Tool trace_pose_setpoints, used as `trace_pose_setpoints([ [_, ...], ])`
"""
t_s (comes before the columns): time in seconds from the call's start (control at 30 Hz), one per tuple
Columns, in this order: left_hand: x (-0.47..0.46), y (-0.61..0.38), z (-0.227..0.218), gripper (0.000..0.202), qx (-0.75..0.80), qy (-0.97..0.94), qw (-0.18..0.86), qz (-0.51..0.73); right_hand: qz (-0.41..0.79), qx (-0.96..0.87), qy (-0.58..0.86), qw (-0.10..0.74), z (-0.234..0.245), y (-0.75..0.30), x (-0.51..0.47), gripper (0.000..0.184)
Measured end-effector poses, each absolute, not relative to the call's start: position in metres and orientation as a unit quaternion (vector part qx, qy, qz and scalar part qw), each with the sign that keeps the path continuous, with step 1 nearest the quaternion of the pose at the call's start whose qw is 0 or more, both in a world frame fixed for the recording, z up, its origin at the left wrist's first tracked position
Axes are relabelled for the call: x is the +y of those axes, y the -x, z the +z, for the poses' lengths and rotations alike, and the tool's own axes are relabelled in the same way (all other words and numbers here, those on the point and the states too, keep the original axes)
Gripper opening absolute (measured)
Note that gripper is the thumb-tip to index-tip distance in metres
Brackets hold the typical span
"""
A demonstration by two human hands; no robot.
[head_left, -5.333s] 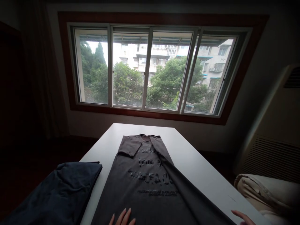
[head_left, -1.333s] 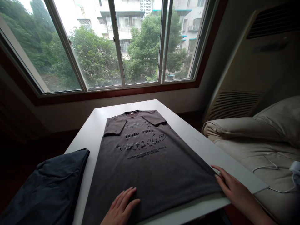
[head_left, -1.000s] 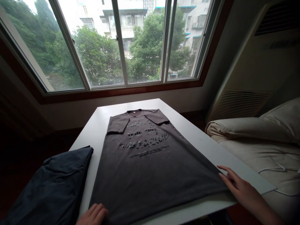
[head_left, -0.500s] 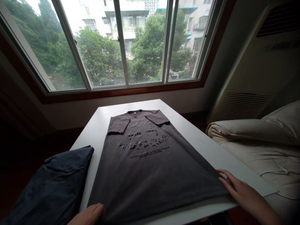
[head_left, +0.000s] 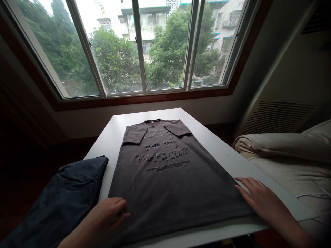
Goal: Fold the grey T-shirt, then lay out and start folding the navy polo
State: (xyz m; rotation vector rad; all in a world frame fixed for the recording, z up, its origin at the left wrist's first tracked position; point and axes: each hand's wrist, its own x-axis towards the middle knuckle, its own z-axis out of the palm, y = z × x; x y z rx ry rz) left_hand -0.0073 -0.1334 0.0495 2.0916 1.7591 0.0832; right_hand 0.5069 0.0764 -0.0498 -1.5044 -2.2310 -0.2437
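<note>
A dark grey T-shirt (head_left: 170,193) lies spread front side up, its neckline toward the window and its hem toward me. Raised dark lettering crosses its chest, and both short sleeves lie folded inward over the front. My left hand (head_left: 107,213) is over the lower left side of the shirt, fingers bent and thumb apart, with no cloth visible between them. At the lower right edge of the shirt, my right hand (head_left: 258,194) has its fingers stretched out along the side seam, touching or just beside the fabric.
The shirt lies on a white table (head_left: 222,151). Folded dark blue clothing (head_left: 69,193) sits at the table's left edge and hangs past it. On the right is a beige padded seat (head_left: 274,148) with a white cable (head_left: 312,195). A window (head_left: 144,51) stands behind the table.
My left hand has moved forward and inward from the hem's left corner, over the shirt. My right hand has slid a little up the right edge. The view has shifted slightly.
</note>
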Motion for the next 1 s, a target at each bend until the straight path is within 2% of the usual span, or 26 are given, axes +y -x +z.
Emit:
trace_pose_setpoints([
  [0.17,-0.074,-0.020,0.055,0.012,0.552,-0.820,0.147,0.023,-0.063,-0.850,0.485,0.195,-0.031,-0.436,0.134,0.043],
  [0.37,0.002,-0.036,0.042,0.012,0.488,-0.860,0.126,0.075,-0.007,-0.854,0.493,0.170,-0.032,-0.344,0.212,0.050],
  [0.5,0.063,-0.020,0.031,0.019,0.530,-0.833,0.111,0.112,0.019,-0.832,0.537,0.135,-0.059,-0.320,0.233,0.054],
  [0.63,0.122,-0.003,0.025,0.025,0.596,-0.791,0.079,0.114,0.024,-0.837,0.529,0.137,-0.078,-0.324,0.236,0.056],
  [0.83,0.190,0.011,0.021,0.038,0.721,-0.690,0.020,0.059,0.021,-0.833,0.534,0.144,-0.076,-0.325,0.233,0.056],
  [1.0,0.222,0.019,0.006,0.043,0.764,-0.645,0.017,0.030,0.012,-0.829,0.530,0.175,-0.074,-0.324,0.230,0.051],
])
